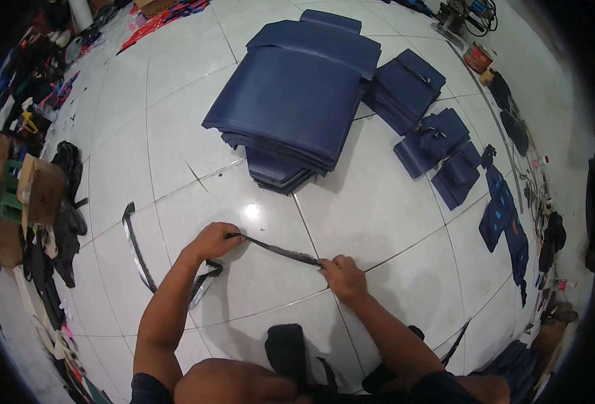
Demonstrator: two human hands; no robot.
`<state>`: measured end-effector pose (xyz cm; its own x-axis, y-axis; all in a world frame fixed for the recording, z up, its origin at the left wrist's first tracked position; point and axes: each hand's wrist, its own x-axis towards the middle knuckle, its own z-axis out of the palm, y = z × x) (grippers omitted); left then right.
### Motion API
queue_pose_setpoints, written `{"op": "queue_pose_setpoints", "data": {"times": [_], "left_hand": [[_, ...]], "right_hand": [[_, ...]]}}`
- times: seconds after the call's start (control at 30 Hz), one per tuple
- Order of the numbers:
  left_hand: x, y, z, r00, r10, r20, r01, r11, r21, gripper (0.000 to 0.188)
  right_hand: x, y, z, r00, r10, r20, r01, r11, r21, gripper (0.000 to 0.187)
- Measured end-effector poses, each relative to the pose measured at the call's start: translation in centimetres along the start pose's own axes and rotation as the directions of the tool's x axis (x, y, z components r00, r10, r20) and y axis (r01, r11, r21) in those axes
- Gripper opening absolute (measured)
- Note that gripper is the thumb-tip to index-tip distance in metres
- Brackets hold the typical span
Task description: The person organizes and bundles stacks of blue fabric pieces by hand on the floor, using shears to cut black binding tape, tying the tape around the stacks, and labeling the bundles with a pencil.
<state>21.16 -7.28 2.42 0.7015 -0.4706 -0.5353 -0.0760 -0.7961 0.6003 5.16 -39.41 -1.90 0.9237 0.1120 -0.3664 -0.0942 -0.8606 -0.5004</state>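
- We hold a narrow dark strap (281, 250) taut between both hands, just above the white tiled floor (378, 215), near the middle of the scene.
- Left hand (213, 241): fingers closed in a pinch on the left end of the strap. A further length of it hangs off below the hand and lies on the floor.
- Right hand (343, 277): fingers closed on the right end, knuckles low over the tile.
- Judgement: the step in hand is stretching the strap flat. To do it well we pull evenly from both ends, keep the strap untwisted along its length, and keep the pinch at the very ends so the middle stays free.
- Risk, as we judge it: the trailing tail under the left hand could snag or twist the strap; we lay it clear first.
- A second dark strap (136, 249) lies curved on the floor to the left, well apart.
- A stack of navy blue panels (291, 101) sits far of the hands; smaller navy pieces (439, 141) lie to its right.
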Motion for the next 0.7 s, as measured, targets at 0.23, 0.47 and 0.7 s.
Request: {"op": "queue_pose_setpoints", "data": {"times": [0.23,0.47,0.7], "left_hand": [[4.7,-5.5,-7.8,0.993,-0.093,-0.071,0.054,0.904,-0.424,0.054],[13.8,-2.5,-18.8,0.942,-0.318,-0.106,0.099,0.564,-0.820,0.106],[17.3,1.1,-16.8,0.988,-0.153,-0.034,0.034,0.424,-0.905,0.113]], "right_hand": [[3.8,6.5,-5.4,0.940,0.120,-0.320,0.099,0.802,0.590,0.036],[17.7,1.5,-18.3,0.922,0.385,0.040,-0.190,0.360,0.914,0.116],[21.9,-1.5,-19.9,0.939,0.330,0.102,-0.155,0.140,0.978,0.096]]}}
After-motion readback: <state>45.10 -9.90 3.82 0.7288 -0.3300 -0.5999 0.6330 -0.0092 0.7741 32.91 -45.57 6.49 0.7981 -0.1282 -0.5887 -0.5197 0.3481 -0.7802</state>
